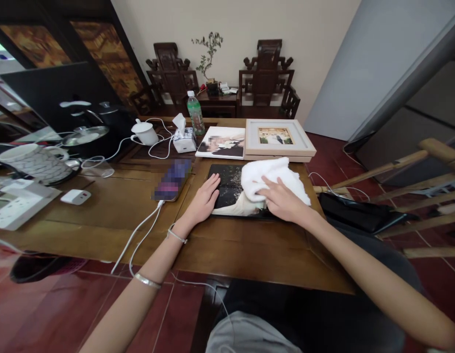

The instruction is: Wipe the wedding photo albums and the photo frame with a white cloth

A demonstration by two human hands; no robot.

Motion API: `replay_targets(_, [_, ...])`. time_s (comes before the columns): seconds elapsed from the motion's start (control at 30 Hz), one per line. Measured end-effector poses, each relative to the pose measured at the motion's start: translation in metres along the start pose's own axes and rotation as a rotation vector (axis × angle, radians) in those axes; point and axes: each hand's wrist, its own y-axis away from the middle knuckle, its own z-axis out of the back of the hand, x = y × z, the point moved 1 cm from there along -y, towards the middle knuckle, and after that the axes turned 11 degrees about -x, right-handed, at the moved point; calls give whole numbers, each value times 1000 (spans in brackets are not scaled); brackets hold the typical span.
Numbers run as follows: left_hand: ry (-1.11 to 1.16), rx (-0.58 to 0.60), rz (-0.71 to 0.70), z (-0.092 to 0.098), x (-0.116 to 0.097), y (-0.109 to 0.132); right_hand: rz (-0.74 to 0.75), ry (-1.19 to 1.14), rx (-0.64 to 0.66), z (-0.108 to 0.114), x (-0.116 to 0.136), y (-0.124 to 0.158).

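A dark photo panel with a pale dress in its picture lies flat on the wooden table in front of me. My left hand rests flat along the panel's left edge, fingers stretched out together. On the right half of the panel is a bunched white towel. My right hand presses on the towel's near part, its fingers bent into the cloth. The towel hides much of the panel's right side.
Behind the panel lie a white photo board and a framed photo. To the left are a charging phone, tissue box, green bottle, lidded cup, plastic cup and power strip. A wooden chair stands right.
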Motion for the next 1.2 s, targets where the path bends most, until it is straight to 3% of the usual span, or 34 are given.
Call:
replay_targets(0.1, [-13, 3, -11, 0, 1, 0, -18, -47, -36, -13, 1, -43])
replay_targets(0.27, [-27, 10, 0, 1, 3, -1, -17, -124, -132, -28, 30, -110])
replay_targets(0.43, [-33, 1, 7, 1, 2, -1, 43, -148, -111, -33, 42, -130])
replay_targets(0.57, [-8, 5, 9, 3, 0, -1, 70, -66, -105, -31, 24, -102])
replay_targets(0.77, [13, 8, 8, 3, -3, -1, 12, -4, -125, -11, -41, -36])
replay_targets(0.87, [16, -2, 7, 3, -3, 0, -31, 65, -162, -6, -60, -4])
replay_targets(0.97, [25, -4, 5, 3, -2, 0, -14, 126, -166, -6, -48, 30])
replay_targets(1.2, [6, 0, 0, 3, -3, 0, 125, 91, -89, -1, 25, 106])
